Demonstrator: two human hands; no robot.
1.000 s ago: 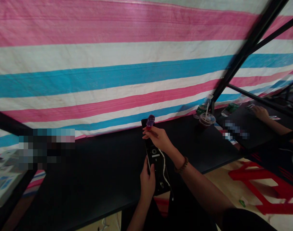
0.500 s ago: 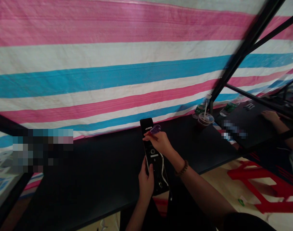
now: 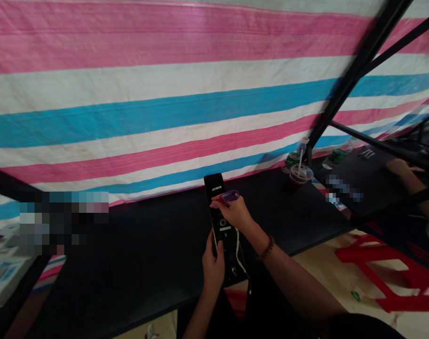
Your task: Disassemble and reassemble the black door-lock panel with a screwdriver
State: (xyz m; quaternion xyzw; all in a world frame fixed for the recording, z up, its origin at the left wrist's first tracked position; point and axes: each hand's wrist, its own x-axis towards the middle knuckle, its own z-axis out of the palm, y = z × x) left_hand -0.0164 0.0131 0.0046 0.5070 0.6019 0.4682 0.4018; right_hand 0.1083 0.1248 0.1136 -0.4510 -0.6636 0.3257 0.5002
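A long black panel (image 3: 213,182) with small pale labels and a round dial lies across the front edge of the black table (image 3: 147,245). My left hand (image 3: 213,263) grips its lower left edge, thumb on top. My right hand (image 3: 235,213) is closed around a screwdriver with a purple see-through handle (image 3: 230,196), over the panel's upper part; the tool's tip is hidden by my fingers. A white cable (image 3: 238,249) runs down the panel's right side.
On the table's right stand a lidded cup with a straw (image 3: 301,174) and a bottle (image 3: 292,159). A black metal frame (image 3: 336,106) rises behind them. Another person's arm (image 3: 408,176) rests at the neighbouring table. Red stools (image 3: 366,254) stand at the lower right.
The purple handle has tilted lower, lying more level across my right hand. My left hand keeps its hold on the panel. The other person's fingers have spread.
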